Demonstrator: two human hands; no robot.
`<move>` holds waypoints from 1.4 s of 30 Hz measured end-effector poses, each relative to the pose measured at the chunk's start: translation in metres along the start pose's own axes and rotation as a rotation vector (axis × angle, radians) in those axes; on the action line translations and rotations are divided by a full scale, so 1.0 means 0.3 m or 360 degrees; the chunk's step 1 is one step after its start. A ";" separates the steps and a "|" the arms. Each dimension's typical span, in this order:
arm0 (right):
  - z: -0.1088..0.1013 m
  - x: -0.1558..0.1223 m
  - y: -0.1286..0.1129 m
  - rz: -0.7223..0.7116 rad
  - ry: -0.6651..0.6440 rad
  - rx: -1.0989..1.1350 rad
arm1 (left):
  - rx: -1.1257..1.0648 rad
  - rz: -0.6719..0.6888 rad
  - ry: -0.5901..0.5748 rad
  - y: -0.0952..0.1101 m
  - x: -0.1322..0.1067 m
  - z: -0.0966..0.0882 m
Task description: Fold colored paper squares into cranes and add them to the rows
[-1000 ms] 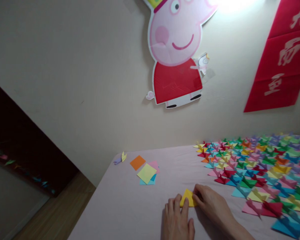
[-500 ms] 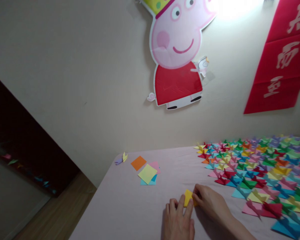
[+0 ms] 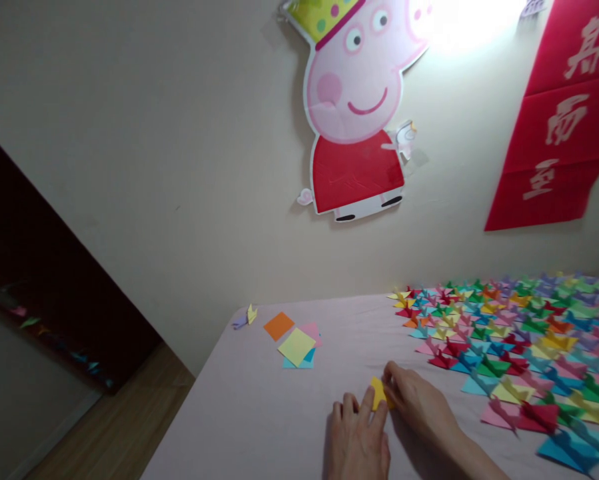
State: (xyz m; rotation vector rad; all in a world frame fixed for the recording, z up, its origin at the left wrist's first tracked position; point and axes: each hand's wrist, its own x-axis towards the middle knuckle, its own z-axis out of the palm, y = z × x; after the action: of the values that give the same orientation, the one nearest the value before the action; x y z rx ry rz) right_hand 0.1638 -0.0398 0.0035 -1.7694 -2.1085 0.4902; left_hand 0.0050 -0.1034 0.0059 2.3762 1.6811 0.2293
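Note:
On the pink-covered table, a small folded piece of yellow origami paper (image 3: 378,394) lies between my two hands. My left hand (image 3: 360,433) rests on the tabletop with its fingers apart, and two fingertips press the paper's left and lower edges. From the right, my right hand (image 3: 415,395) pinches the paper's right side between thumb and fingers. Those fingertips cover part of the paper, so its exact fold cannot be made out.
Several folded paper cranes (image 3: 512,392) fill the table's right side in rows. Flat square sheets, orange (image 3: 279,326) and pale yellow (image 3: 296,347) among them, lie further back left. Two small folded pieces (image 3: 250,315) sit at the far left corner. A wall (image 3: 219,200) stands behind.
The camera view has shifted slightly. My right fingertips sit a little higher along the yellow paper's edge; my left hand stays pressed on it.

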 end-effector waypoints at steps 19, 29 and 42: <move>-0.002 -0.020 -0.017 0.0006 0.0088 0.0239 | -0.0307 0.0033 -0.0203 -0.024 -0.046 -0.028; 0.011 -0.033 -0.030 -0.0002 0.0183 0.0215 | -0.0371 0.0078 -0.0242 -0.023 -0.060 -0.051; 0.053 0.006 0.079 -0.0105 0.0141 0.0314 | -0.0406 0.0040 -0.0179 -0.018 -0.063 -0.045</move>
State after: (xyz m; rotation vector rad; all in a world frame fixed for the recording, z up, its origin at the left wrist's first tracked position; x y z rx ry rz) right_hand 0.1765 -0.0350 -0.0216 -1.5776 -1.9775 0.5702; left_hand -0.0097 -0.1183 0.0174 2.1812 1.4763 0.2902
